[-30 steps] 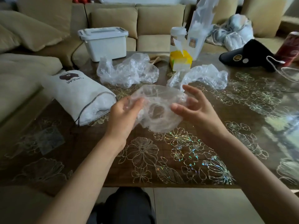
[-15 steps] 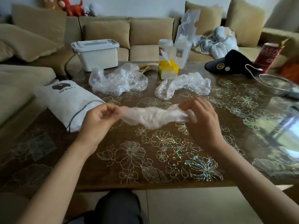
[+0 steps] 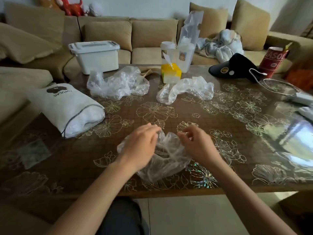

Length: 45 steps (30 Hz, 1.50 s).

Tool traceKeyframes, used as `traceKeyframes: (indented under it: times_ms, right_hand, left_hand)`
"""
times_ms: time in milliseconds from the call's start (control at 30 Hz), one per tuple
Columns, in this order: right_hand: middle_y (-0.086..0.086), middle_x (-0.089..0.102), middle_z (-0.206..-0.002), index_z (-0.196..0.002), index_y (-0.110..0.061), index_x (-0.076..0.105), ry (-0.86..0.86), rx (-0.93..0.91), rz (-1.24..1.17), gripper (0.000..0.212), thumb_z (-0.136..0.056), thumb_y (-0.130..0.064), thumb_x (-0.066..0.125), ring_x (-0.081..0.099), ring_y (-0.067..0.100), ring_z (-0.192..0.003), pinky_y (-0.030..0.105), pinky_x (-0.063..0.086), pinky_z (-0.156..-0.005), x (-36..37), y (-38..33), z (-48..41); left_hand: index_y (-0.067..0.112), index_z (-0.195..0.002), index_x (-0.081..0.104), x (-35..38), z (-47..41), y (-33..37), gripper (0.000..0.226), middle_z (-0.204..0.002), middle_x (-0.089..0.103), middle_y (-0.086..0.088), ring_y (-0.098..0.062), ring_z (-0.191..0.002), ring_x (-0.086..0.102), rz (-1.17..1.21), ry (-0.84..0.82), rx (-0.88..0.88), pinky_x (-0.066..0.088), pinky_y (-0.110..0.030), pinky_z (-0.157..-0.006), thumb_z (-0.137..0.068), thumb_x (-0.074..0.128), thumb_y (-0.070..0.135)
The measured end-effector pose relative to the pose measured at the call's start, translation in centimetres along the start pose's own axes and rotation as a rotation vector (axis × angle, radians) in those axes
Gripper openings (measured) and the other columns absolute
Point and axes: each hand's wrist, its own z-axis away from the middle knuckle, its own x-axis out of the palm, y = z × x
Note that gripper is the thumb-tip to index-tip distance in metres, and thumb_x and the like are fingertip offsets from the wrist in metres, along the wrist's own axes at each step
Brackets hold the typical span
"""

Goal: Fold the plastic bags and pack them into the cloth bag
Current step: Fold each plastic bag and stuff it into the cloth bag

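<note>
A crumpled clear plastic bag (image 3: 163, 165) lies on the table near its front edge. My left hand (image 3: 140, 146) rests palm down on the bag's left part, fingers stretched forward and blurred. My right hand (image 3: 198, 145) has its fingers curled and pinches the bag's far right edge. The white cloth bag (image 3: 67, 106), with a drawstring and a dark logo, lies on its side at the table's left, its mouth facing me and stuffed with something white. Two more crumpled clear bags lie further back, one at centre left (image 3: 118, 83) and one at centre right (image 3: 184, 89).
The glass-topped floral table (image 3: 237, 150) also holds a white lidded box (image 3: 96, 56), a yellow tissue box (image 3: 171, 72), a tall plastic container (image 3: 184, 53), a black cap (image 3: 237, 68), a red can (image 3: 273, 60) and a white cable (image 3: 277, 87). A sofa stands behind.
The bag was held stretched between both hands above the table; now it lies on the table nearer to me, and both hands have come down onto it.
</note>
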Motion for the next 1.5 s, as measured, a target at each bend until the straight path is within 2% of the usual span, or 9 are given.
traceKeyframes:
  times_ms: [167, 300, 500, 600, 800, 967, 1167, 1367, 1500]
  right_hand:
    - [0.002, 0.056, -0.081, -0.074, -0.015, 0.05, 0.068, 0.047, 0.093, 0.028, -0.092, -0.035, 0.055, 0.052, 0.02, -0.075, 0.028, 0.037, -0.059, 2.2, 0.2, -0.1]
    - [-0.004, 0.059, -0.072, -0.09, -0.013, 0.052, 0.215, 0.035, 0.087, 0.021, -0.096, -0.033, 0.051, 0.055, 0.018, -0.065, 0.028, 0.037, -0.055, 1.8, 0.7, 0.5]
    - [0.002, 0.068, -0.09, -0.099, -0.013, 0.058, 0.286, 0.099, 0.257, 0.027, -0.091, -0.039, 0.058, 0.057, 0.016, -0.071, 0.028, 0.044, -0.06, 0.3, 1.9, 0.2]
    - [0.003, 0.06, -0.115, -0.115, -0.014, 0.057, 0.271, -0.034, 0.203, 0.023, -0.093, -0.019, 0.056, 0.053, 0.012, -0.092, 0.023, 0.04, -0.074, -0.6, 1.2, 1.0]
    - [0.0, 0.029, -0.146, -0.133, -0.022, 0.047, -0.28, -0.474, 0.11, 0.058, -0.078, -0.009, 0.058, 0.019, 0.015, -0.136, 0.034, 0.017, -0.112, 1.1, -1.7, 4.7]
    - [0.003, 0.066, -0.101, -0.079, -0.015, 0.067, 0.033, -0.624, 0.169, 0.012, -0.071, -0.009, 0.061, 0.055, 0.019, -0.1, 0.032, 0.043, -0.082, 2.6, -0.1, 3.9]
    - [-0.003, 0.067, -0.081, -0.07, -0.016, 0.065, -0.012, -0.62, 0.245, 0.018, -0.067, 0.0, 0.057, 0.062, 0.022, -0.074, 0.038, 0.05, -0.065, 0.4, 1.6, 4.0]
    - [-0.007, 0.065, -0.077, -0.066, -0.017, 0.067, -0.11, -0.452, 0.27, 0.032, -0.064, 0.011, 0.052, 0.055, 0.009, -0.071, 0.02, 0.039, -0.064, -2.2, 0.8, 5.2]
    - [-0.003, 0.062, -0.089, -0.09, -0.004, 0.068, 0.201, -0.393, 0.082, 0.028, -0.08, 0.014, 0.051, 0.055, 0.006, -0.074, 0.003, 0.043, -0.069, -0.9, -2.7, 4.1]
  left_hand:
    - [0.023, -0.15, -0.001, 3.0, -0.9, -1.7, 0.064, -0.157, -0.007, 0.004, -0.013, -0.144, -0.011, -0.321, -0.281, -0.09, -0.015, -0.038, -0.114, -0.095, 0.009, 0.054]
    - [0.024, -0.147, -0.012, 3.5, -0.4, -2.8, 0.093, -0.155, -0.018, 0.0, -0.017, -0.143, -0.018, -0.416, -0.305, -0.201, -0.017, -0.045, -0.113, -0.072, -0.018, 0.077]
    - [0.02, -0.149, -0.01, 3.5, -0.5, -2.2, 0.084, -0.155, -0.018, -0.009, -0.025, -0.143, -0.017, -0.414, -0.218, -0.372, -0.015, -0.05, -0.11, -0.08, -0.006, 0.068]
    - [0.021, -0.151, 0.004, 2.6, -0.7, -2.4, 0.076, -0.158, -0.006, -0.007, -0.024, -0.145, -0.007, -0.262, -0.121, -0.361, -0.007, -0.049, -0.113, -0.087, 0.001, 0.062]
    - [0.013, -0.14, 0.041, -0.7, -1.4, -5.0, 0.048, -0.141, 0.04, -0.015, -0.031, -0.13, 0.036, -0.254, 0.098, -0.482, 0.034, -0.045, -0.106, -0.098, 0.04, 0.038]
    - [0.012, -0.092, 0.06, -0.5, -1.0, -6.0, 0.024, -0.11, 0.052, -0.011, -0.027, -0.106, 0.049, -0.154, 0.112, -0.513, 0.042, -0.037, -0.083, -0.094, 0.052, 0.034]
    - [0.011, -0.087, 0.05, -0.6, 0.4, -5.4, 0.018, -0.072, 0.056, -0.003, -0.015, -0.057, 0.049, -0.168, 0.237, -0.492, 0.029, -0.026, -0.045, -0.098, 0.046, 0.026]
    - [0.012, -0.101, 0.052, -2.2, 2.9, -4.1, 0.022, -0.086, 0.058, -0.003, -0.014, -0.067, 0.053, -0.362, 0.155, -0.521, 0.037, -0.024, -0.05, -0.095, 0.05, 0.033]
    - [0.003, -0.11, 0.061, -1.8, 2.5, -1.7, 0.02, -0.106, 0.063, -0.01, -0.017, -0.088, 0.057, -0.205, 0.332, -0.114, 0.04, -0.016, -0.07, -0.093, 0.051, 0.008]
